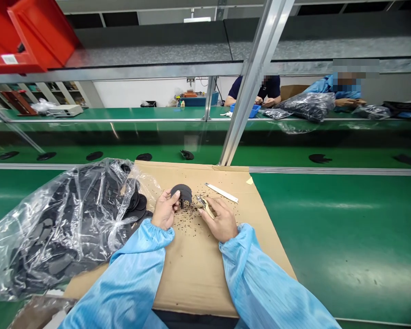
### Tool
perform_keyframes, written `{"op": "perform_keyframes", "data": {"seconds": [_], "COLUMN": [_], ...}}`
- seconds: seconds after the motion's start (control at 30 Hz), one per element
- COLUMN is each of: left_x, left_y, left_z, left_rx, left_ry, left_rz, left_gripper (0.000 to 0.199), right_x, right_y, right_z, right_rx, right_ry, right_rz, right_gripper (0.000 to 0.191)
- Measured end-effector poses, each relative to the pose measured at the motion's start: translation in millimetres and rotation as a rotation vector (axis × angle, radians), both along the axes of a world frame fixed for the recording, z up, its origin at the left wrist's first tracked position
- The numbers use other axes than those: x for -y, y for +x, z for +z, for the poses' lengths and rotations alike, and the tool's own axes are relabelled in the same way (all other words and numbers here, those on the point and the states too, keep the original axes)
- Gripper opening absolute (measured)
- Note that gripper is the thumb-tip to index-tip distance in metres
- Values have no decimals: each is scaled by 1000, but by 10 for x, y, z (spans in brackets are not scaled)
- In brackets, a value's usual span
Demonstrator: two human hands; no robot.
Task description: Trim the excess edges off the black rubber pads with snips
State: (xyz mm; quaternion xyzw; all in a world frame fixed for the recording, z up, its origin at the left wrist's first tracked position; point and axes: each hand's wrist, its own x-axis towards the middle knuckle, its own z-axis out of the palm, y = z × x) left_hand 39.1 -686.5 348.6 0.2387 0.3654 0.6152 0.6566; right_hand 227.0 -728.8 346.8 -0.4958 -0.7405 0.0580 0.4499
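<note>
Between the fingers and thumb of my left hand (165,210) is a black curved plastic part (181,192), held up over the cardboard sheet (192,274). My right hand (222,218) is closed around a small pair of cutting pliers (206,206) with pale handles. The pliers' metal jaws point toward the part, slightly apart from it. Beyond my right hand a white utility knife (222,193) lies on the cardboard. Tiny black scraps (188,221) are scattered beneath both hands.
At left, a large clear plastic bag (65,228) spills similar black parts (137,205) onto the cardboard. Several black pieces lie along the green strip (205,155) behind. A metal post (250,87) rises beyond the cardboard. A red bin (37,36) sits overhead; two people work across.
</note>
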Motion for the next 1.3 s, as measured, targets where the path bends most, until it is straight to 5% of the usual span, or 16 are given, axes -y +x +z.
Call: {"op": "perform_keyframes", "data": {"seconds": [0.3,0.57,1.3], "left_x": [46,97,123], "left_y": [-6,34,68], "left_z": [47,73,3], "left_rx": [199,186,-5], "left_ry": [-113,-126,-70], "left_rz": [-246,-334,-287], "left_gripper": [35,30,44], "right_x": [50,51,99], "right_y": [-54,-67,-61], "right_z": [14,-7,68], "right_rx": [58,135,200], "right_ry": [-35,-26,-244], "right_rz": [145,206,256], "right_gripper": [30,32,29]}}
